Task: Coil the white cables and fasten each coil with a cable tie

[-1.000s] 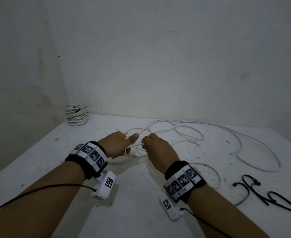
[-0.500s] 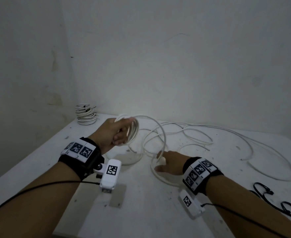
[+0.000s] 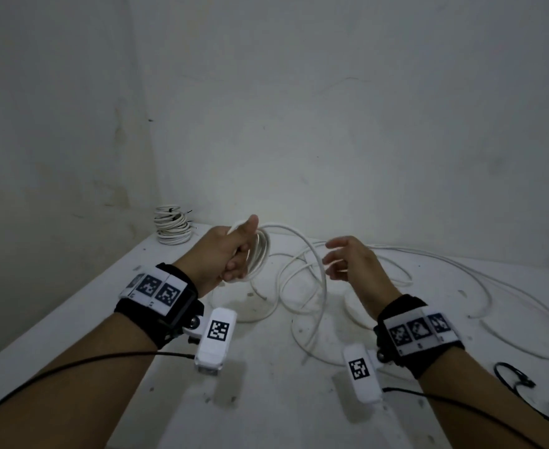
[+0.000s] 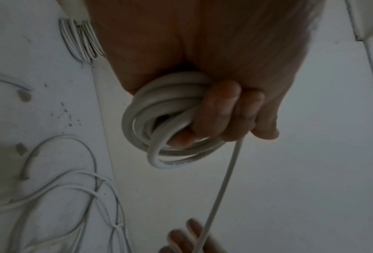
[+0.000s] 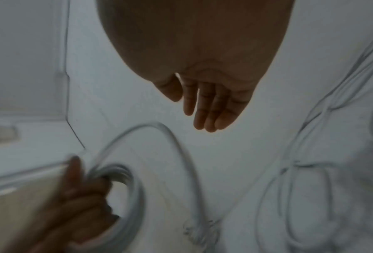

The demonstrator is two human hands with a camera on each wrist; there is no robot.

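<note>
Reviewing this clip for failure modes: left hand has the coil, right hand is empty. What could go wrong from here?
1. The left hand grips several uneven loops of the white cable coil; one may slip free while the open right hand is off the cable.
2. The loose cable on the table overlaps itself and could snag when pulled in.
3. The black cable ties lie far right, forcing a one-handed hold.
</note>
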